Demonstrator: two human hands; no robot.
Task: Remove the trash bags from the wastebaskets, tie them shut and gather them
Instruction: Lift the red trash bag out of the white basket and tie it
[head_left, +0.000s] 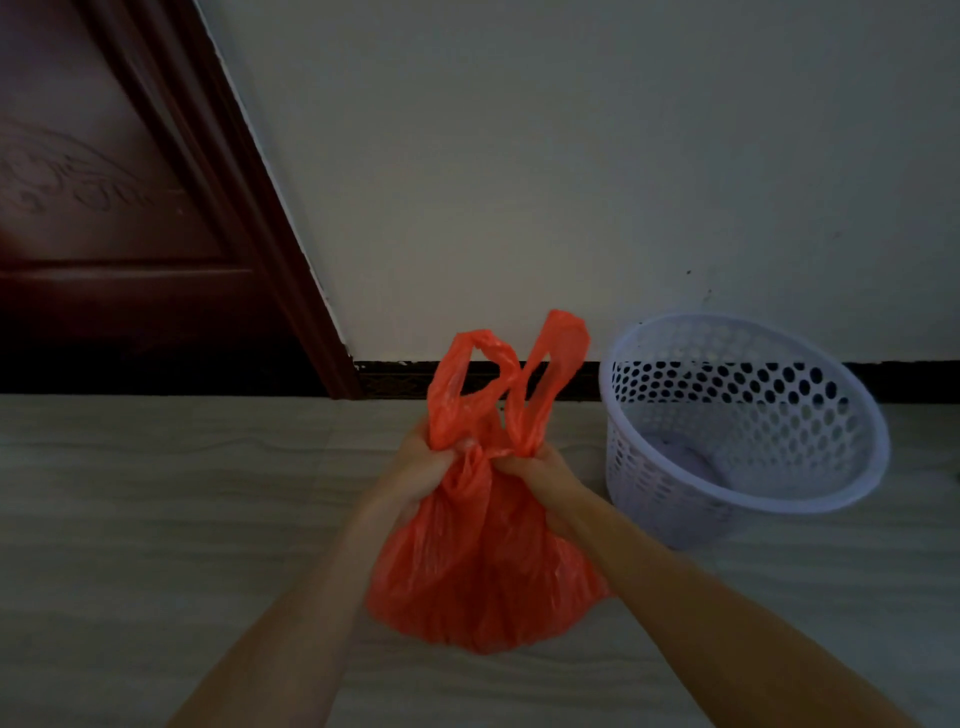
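Note:
A full red plastic trash bag (483, 566) hangs above the floor in the middle of the view. My left hand (423, 462) grips its neck at the left handle, and my right hand (540, 473) grips the right handle. The two handle loops stand up above my fists and cross each other. To the right, a white perforated wastebasket (779, 499) stands on the floor against the wall, tilted toward me, with no bag in it.
A dark wooden door (119, 218) fills the upper left. A pale wall with a dark baseboard (395, 382) runs behind the bag and basket. The floor (156, 519) is light wood-look planking.

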